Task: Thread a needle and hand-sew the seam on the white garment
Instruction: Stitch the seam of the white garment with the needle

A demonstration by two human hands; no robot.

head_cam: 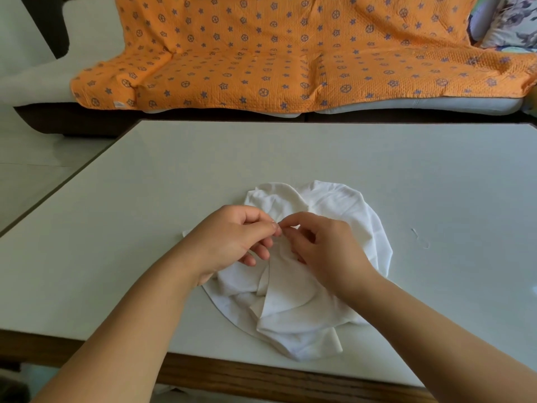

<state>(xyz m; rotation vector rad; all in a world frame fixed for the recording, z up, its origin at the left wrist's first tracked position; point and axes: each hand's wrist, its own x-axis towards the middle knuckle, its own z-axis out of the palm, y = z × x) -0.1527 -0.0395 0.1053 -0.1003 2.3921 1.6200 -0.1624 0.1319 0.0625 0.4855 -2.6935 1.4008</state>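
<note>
Orange blanket point(261, 53) was draped over the sofa point(35, 80) beyond the tabletop point(145, 199). White garment point(319, 205) lay crumpled near the front edge, centred before the person, presumably to keep the seam within easy reach. Left hand point(232, 237) and right hand point(325, 245) met just above it, each pinched thumb to forefinger, tips touching. What they pinched was too fine to see; judged needle in the left, thread in the right, brought close for threading. A thread scrap point(420, 238) lay on the tabletop right of the garment, apart from it. No box or container was in view.
</note>
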